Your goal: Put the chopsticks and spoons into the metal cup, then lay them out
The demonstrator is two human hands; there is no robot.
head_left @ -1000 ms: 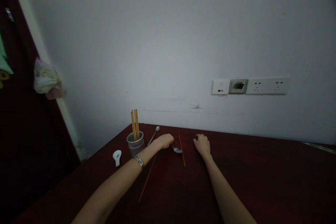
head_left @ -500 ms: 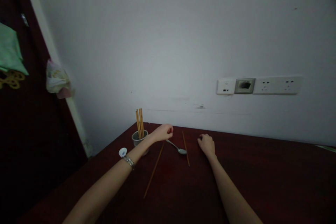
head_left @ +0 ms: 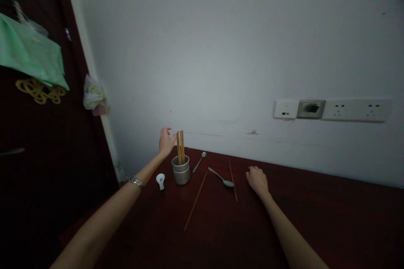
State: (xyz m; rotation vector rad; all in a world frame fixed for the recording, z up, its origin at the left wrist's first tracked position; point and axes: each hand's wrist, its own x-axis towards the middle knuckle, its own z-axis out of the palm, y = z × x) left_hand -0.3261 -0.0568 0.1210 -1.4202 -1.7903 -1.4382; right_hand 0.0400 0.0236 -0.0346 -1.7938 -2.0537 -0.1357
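Observation:
My left hand [head_left: 166,141] is raised just left of the chopsticks [head_left: 180,148] that stand upright in a metal cup [head_left: 182,173]. Its fingers are apart and hold nothing; the thumb is close to the chopstick tops, and I cannot tell whether it touches them. My right hand [head_left: 257,180] rests on the table with fingers loosely bent and nothing in it. Between the hands lie a loose chopstick [head_left: 196,201], a metal spoon [head_left: 227,183] and another chopstick [head_left: 232,174] by the spoon's bowl. A smaller, long-handled spoon [head_left: 199,162] lies behind the cup's right side.
A white soup spoon [head_left: 160,179] lies left of the cup on the dark red table [head_left: 221,235]. A wall [head_left: 221,71] with sockets [head_left: 337,110] runs along the back edge. On the left is a dark door [head_left: 47,155] with a green cloth [head_left: 34,52]; a plastic bag [head_left: 94,94] hangs beside it.
My left hand has moved left from above the spoon to beside the upright chopsticks, and its fingers have spread. The small spoon now shows. The view has turned left; my right hand stays resting.

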